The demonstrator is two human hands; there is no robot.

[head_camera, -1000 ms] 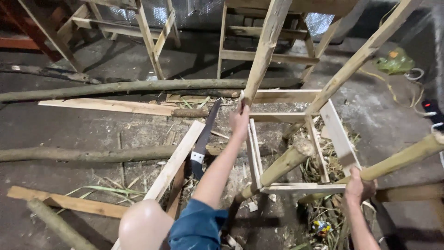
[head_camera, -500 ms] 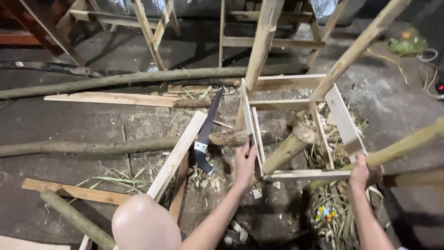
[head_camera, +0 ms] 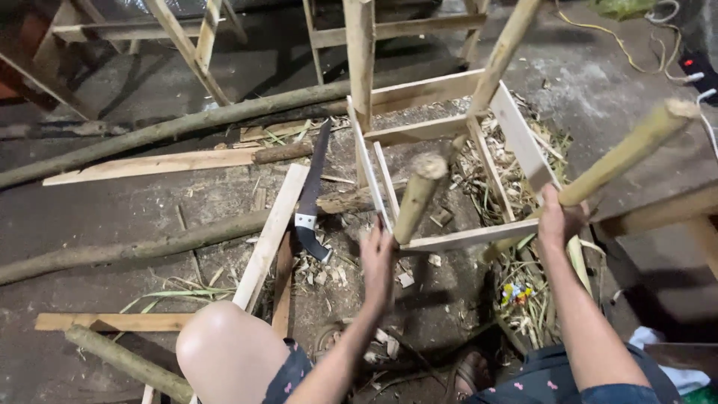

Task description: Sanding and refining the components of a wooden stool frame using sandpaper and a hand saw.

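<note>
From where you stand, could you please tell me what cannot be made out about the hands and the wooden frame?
- Left hand, head view: motion-blurred, so whether it touches the wooden frame is unclear.
- Right hand: its fingers wrap behind the frame's corner, so the grip is hidden.
- Frame legs: two run off the top edge.
- Handsaw: its teeth are too small to see.

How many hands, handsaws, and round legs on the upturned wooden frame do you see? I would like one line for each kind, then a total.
Hands: 2, left hand and right hand
Handsaws: 1, handsaw on the floor
Round legs of the frame: 3, near leg, right leg, far leg
Total: 6
</note>
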